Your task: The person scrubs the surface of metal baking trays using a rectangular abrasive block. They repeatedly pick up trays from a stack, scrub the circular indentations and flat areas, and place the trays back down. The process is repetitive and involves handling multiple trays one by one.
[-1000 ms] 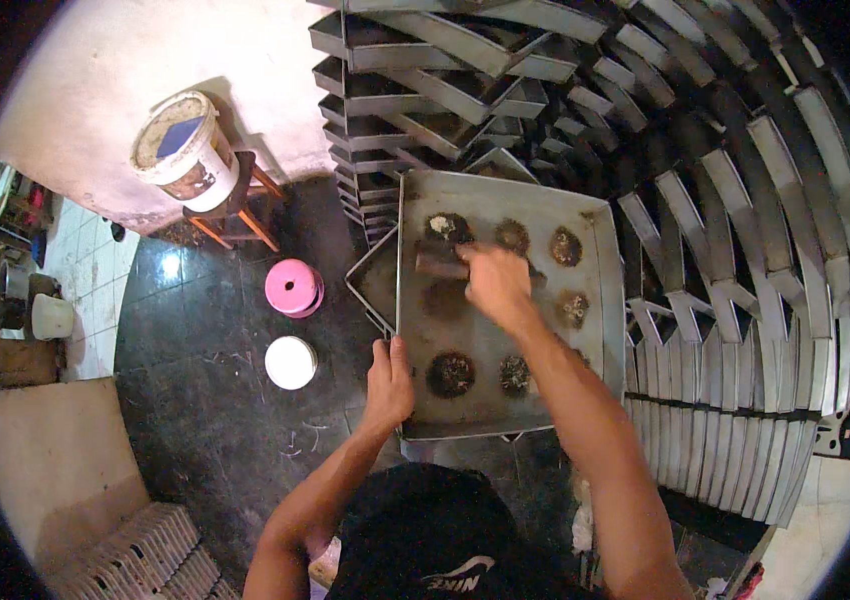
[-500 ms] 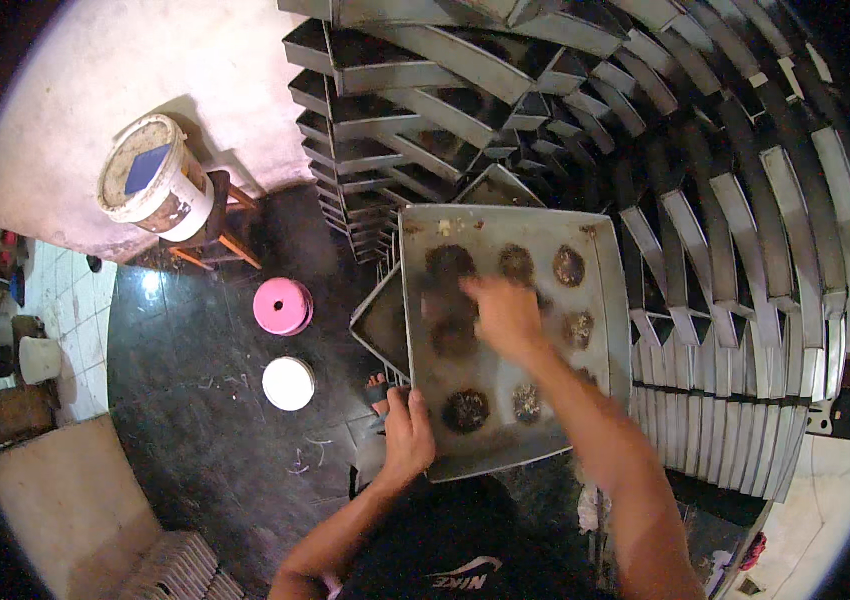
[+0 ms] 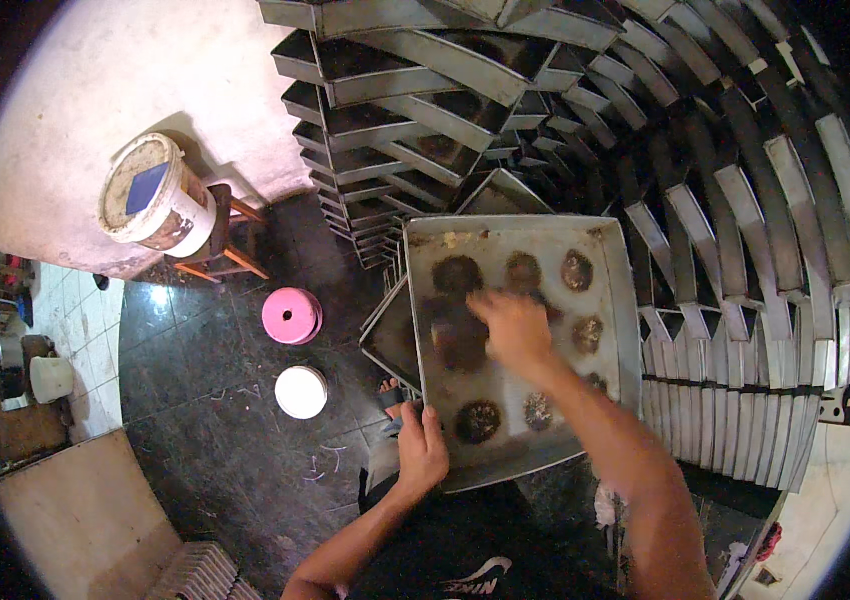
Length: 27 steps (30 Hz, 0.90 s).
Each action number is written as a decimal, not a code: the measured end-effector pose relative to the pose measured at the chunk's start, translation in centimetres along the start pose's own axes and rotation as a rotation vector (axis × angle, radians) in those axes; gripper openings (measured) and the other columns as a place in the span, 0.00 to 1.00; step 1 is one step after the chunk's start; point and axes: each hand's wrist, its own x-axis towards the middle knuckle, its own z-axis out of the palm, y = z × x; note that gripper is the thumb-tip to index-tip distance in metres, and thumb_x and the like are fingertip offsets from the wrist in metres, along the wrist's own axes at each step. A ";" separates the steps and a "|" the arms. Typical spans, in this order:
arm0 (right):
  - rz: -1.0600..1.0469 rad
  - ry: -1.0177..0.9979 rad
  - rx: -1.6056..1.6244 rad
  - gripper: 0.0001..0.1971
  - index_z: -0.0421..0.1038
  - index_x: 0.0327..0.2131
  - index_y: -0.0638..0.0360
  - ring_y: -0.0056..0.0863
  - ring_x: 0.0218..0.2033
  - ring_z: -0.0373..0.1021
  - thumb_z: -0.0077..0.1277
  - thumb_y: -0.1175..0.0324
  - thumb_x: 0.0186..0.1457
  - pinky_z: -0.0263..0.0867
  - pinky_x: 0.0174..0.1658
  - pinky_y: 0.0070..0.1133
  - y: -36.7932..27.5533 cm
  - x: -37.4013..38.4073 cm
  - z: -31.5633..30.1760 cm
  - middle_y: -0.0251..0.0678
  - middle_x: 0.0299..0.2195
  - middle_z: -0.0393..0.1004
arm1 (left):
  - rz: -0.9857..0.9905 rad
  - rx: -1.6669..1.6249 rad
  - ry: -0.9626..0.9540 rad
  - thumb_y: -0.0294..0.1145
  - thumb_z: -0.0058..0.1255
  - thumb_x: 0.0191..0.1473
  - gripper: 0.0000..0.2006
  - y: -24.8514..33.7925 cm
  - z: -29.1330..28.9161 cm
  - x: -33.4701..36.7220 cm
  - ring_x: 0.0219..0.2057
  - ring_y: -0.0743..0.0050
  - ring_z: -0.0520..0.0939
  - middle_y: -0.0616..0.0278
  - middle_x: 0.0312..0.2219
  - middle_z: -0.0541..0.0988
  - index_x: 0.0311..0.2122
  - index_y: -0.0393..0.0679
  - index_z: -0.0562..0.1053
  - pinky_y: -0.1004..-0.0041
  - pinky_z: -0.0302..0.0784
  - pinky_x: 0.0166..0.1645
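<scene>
A shallow square metal baking tray (image 3: 570,445) is tilted before me, its inside marked with rows of dark round burnt patches. My left hand (image 3: 423,448) grips the tray's left wall near its lower corner. Over the middle left of the tray, my right hand (image 3: 520,335) is closed with its fingers pointing left. A dark, blurred patch lies beside its fingertips; whether that is a held thing or a stain I cannot make out. Behind the tray, another metal tray (image 3: 385,335) sticks out at an angle.
Tall stacks of metal trays (image 3: 415,85) rise ahead and to the right. On the dark tiled floor stand a pink round stool (image 3: 290,318) and a white round lid or tub (image 3: 301,392). Farther left, a lidded white bucket (image 3: 160,200) rests on a wooden stool (image 3: 235,240).
The view has shifted slightly, so most things sit a little lower and to the right. My right hand remains over the same part of the tray; my left keeps its grip.
</scene>
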 end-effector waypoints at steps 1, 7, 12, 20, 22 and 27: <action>0.090 -0.119 -0.007 0.29 0.75 0.51 0.51 0.39 0.51 0.73 0.57 0.74 0.39 0.71 0.51 0.36 0.5 1.6 -1.0 0.39 0.49 0.76 | -0.036 -0.022 -0.032 0.40 0.34 0.69 0.15 0.3 0.2 -0.2 0.32 0.36 0.76 0.40 0.29 0.75 0.45 0.35 0.62 0.51 0.69 0.39; -0.191 0.324 -0.032 0.21 0.75 0.47 0.55 0.41 0.38 0.77 0.56 0.70 0.45 0.74 0.42 0.36 -1.1 -4.7 3.4 0.41 0.38 0.79 | -0.072 0.055 -0.050 0.40 0.34 0.69 0.15 -0.4 -0.2 0.2 0.31 0.35 0.75 0.41 0.27 0.75 0.44 0.35 0.62 0.52 0.68 0.39; 0.023 -0.061 0.024 0.26 0.75 0.50 0.52 0.41 0.45 0.75 0.58 0.71 0.41 0.72 0.47 0.38 0.8 2.3 -2.1 0.40 0.46 0.77 | -0.094 0.010 -0.054 0.41 0.34 0.69 0.16 -1.7 0.7 -0.3 0.31 0.38 0.77 0.42 0.27 0.75 0.45 0.35 0.62 0.51 0.68 0.37; -0.229 0.445 -0.019 0.13 0.78 0.40 0.56 0.44 0.34 0.78 0.52 0.71 0.49 0.74 0.35 0.38 0.0 -1.2 2.2 0.41 0.35 0.80 | 0.004 0.100 -0.002 0.45 0.32 0.70 0.22 -1.1 -0.1 -0.2 0.37 0.38 0.78 0.39 0.35 0.76 0.52 0.33 0.63 0.53 0.70 0.41; -0.105 0.224 0.008 0.14 0.77 0.42 0.55 0.42 0.38 0.78 0.52 0.71 0.49 0.74 0.36 0.38 1.6 3.3 0.0 0.41 0.39 0.79 | -0.154 0.036 -0.150 0.48 0.31 0.70 0.29 -0.3 -0.5 -0.3 0.50 0.38 0.77 0.34 0.47 0.76 0.58 0.25 0.61 0.57 0.70 0.53; -0.074 0.115 -0.059 0.13 0.78 0.40 0.55 0.41 0.37 0.78 0.54 0.70 0.48 0.74 0.36 0.37 -0.4 1.1 0.3 0.40 0.37 0.80 | -0.072 0.092 -0.020 0.43 0.33 0.69 0.18 0.1 -0.5 0.0 0.34 0.33 0.77 0.38 0.33 0.76 0.46 0.35 0.64 0.50 0.70 0.38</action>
